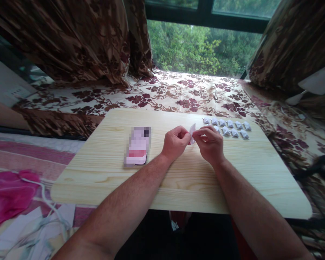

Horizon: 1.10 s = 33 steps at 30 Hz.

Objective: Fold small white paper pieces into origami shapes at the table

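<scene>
A small piece of folded white paper [193, 128] stands between my two hands above the wooden table. My left hand [176, 141] pinches its left side between thumb and finger. From the right, the fingertips of my right hand [209, 142] close on the same paper. Just behind and to the right of my right hand lie several small folded white paper pieces [231, 124], set out in two rows. Part of the front row is hidden by that hand.
A phone [137, 146], partly pixelated, lies on the table [97, 180] left of my hands. Loose white papers [21, 227], a white cable [44, 191] and pink cloth [12, 196] are at lower left. A patterned window seat [189, 92] runs behind the table.
</scene>
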Motion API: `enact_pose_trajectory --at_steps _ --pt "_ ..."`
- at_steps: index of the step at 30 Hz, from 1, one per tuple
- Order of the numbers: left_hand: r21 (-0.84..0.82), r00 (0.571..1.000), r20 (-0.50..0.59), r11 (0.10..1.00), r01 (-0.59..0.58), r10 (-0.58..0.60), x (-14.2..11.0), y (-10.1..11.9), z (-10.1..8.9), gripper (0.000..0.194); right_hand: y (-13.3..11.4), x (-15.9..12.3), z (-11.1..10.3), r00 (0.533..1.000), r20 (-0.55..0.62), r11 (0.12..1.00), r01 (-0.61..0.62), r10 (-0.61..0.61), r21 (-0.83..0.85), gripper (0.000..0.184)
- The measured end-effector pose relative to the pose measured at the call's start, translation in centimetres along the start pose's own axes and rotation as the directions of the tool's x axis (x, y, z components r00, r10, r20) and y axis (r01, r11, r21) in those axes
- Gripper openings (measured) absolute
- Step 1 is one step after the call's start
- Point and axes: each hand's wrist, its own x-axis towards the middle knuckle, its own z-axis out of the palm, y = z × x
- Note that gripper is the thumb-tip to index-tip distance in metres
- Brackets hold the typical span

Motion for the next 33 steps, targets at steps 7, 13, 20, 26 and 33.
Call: enact_pose_trajectory --at_steps 7,13,20,26,33 --pt "0.005 1.000 -0.014 1.000 0.022 -0.022 0.05 0.04 -0.03 0.012 -0.10 -0.01 -0.08 1.000 0.021 1.000 0.006 -0.006 0.007 0.007" --pt "0.000 1.000 -0.017 1.000 0.001 -0.001 0.04 -0.09 -0.07 0.012 -0.07 -0.03 -0.11 0.999 0.038 1.000 0.026 -0.026 -0.007 0.007" --pt "-0.129 0.997 0.005 0.989 0.077 -0.077 0.21 0.23 0.14 0.016 0.03 0.02 -0.12 0.996 0.003 0.990 0.086 -0.086 -0.113 0.005" --pt "-0.260 0.978 0.043 0.943 0.208 -0.204 0.18 0.40 0.53 0.018 -0.10 0.08 -0.28 0.991 -0.001 0.975 0.135 -0.137 -0.174 0.005" --pt "-0.319 0.966 -0.024 0.918 0.236 -0.256 0.40 0.40 0.49 0.014 0.11 -0.07 -0.16 0.976 0.066 0.956 0.218 -0.209 -0.198 0.009"
